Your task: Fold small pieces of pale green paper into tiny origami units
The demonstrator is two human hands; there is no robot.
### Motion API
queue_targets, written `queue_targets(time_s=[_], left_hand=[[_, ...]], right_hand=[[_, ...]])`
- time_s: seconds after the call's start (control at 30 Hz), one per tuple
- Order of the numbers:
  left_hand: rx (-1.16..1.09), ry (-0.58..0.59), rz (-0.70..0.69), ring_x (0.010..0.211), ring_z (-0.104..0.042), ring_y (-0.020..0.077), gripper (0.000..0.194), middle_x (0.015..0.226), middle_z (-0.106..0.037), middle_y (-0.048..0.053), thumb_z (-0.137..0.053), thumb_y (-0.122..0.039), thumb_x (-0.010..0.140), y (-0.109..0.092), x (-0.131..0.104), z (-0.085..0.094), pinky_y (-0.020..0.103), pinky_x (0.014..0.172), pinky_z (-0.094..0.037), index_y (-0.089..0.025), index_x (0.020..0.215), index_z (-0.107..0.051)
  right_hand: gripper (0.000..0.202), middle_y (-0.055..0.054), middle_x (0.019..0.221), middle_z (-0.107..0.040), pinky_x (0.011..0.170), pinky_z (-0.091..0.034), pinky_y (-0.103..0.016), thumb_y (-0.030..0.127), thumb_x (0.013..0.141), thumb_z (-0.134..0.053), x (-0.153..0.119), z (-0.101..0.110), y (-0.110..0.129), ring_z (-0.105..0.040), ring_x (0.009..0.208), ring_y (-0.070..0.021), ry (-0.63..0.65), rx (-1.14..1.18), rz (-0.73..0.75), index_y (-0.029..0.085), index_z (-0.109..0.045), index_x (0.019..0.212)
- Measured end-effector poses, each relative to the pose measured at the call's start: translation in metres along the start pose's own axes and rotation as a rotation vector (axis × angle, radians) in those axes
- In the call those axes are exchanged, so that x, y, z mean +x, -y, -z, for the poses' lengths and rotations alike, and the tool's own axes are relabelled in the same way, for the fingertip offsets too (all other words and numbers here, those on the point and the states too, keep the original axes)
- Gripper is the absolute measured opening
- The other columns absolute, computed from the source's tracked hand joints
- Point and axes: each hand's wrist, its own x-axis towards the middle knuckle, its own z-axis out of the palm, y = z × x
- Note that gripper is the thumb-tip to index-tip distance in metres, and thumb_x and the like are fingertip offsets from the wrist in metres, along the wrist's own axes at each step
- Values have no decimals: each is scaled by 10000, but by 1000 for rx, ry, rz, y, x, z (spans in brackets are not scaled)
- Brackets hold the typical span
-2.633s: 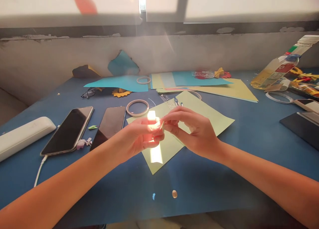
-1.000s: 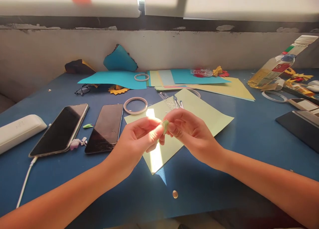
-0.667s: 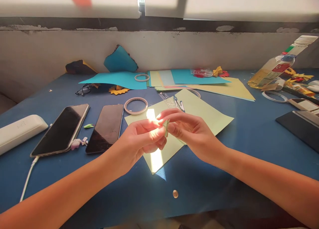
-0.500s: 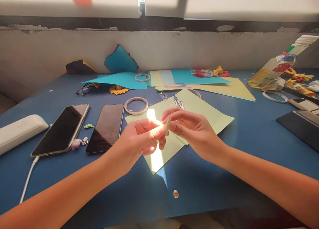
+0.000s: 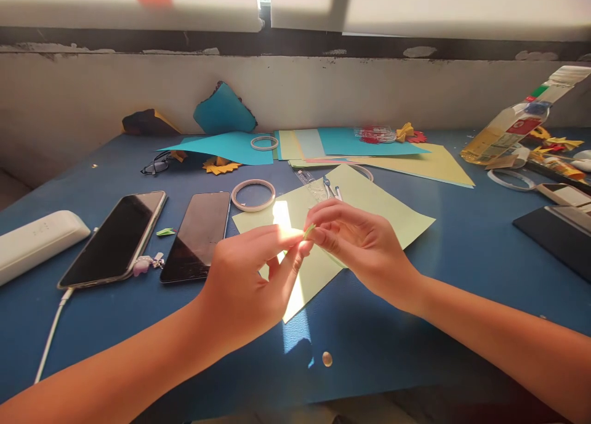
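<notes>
Pinched scrap point(image 5: 309, 230) above sheet point(image 5: 392, 208) w/ L hand point(image 5: 253, 273) & R hand point(image 5: 362, 239); prob. was shaping it; next called for steady pressure.

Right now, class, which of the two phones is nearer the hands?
The right phone, next to the left hand; the left phone lies farther away, with a white cable at its near end.
</notes>
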Motion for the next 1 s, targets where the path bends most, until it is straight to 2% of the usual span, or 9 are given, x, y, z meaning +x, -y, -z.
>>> queue_targets(time_s=[0.2,0.37,0.5,0.57,0.7,0.77,0.87,1.0], left_hand=[[-107,13,-136,502,-532,83,134,589,-634,18,-515,-106,798,5,5,4,195,477,-416,-117,718,-623],[-233,92,-46,504,-542,73,144,588,-638,17,-501,-66,759,5,6,6,157,460,-444,-98,724,-637],[-230,129,-16,488,-544,68,162,564,-640,-6,-509,-37,727,5,6,8,149,462,-446,-118,698,-647],[-180,105,-47,480,-532,61,162,558,-631,-7,-508,-47,744,7,6,7,145,447,-427,-118,681,-639],[161,-129,-223,400,-411,59,172,492,-569,-7,-533,-109,774,14,2,2,186,391,-337,-120,623,-616],[324,-204,-279,389,-386,67,167,479,-560,-7,-551,-123,769,17,-1,-1,205,387,-318,-129,614,-613],[411,-207,-322,419,-475,86,122,526,-612,8,-572,-123,759,20,-4,-4,209,401,-349,-132,648,-621],[408,-174,-361,506,-588,121,108,600,-661,48,-574,-122,757,20,-5,-5,208,430,-407,-115,658,-619]], right_hand=[[22,-12,834,-549,645,-459,-294,220,799,-589,1,2,-2,-531,784,-126,50,71,-9,206,-601,788],[47,-7,812,-524,633,-460,-299,232,812,-575,-1,2,0,-536,725,-115,104,108,-40,196,-589,785],[51,8,784,-518,636,-463,-294,216,830,-548,-1,1,0,-552,667,-96,149,154,-61,197,-580,795],[38,9,782,-538,628,-461,-272,209,810,-572,1,1,-2,-552,706,-99,106,128,-42,200,-591,779],[56,6,800,-632,653,-485,-246,211,754,-637,3,0,-1,-583,763,-107,-10,2,-59,209,-643,810],[100,8,802,-665,647,-508,-235,223,730,-660,1,-2,1,-609,739,-105,-53,-30,-100,211,-660,830],[86,15,751,-683,602,-523,-203,244,730,-659,-3,-5,3,-618,669,-89,-115,-94,-117,206,-679,804],[93,12,743,-695,590,-519,-182,226,760,-625,-6,-8,4,-612,641,-78,-164,-234,-53,196,-689,819]])
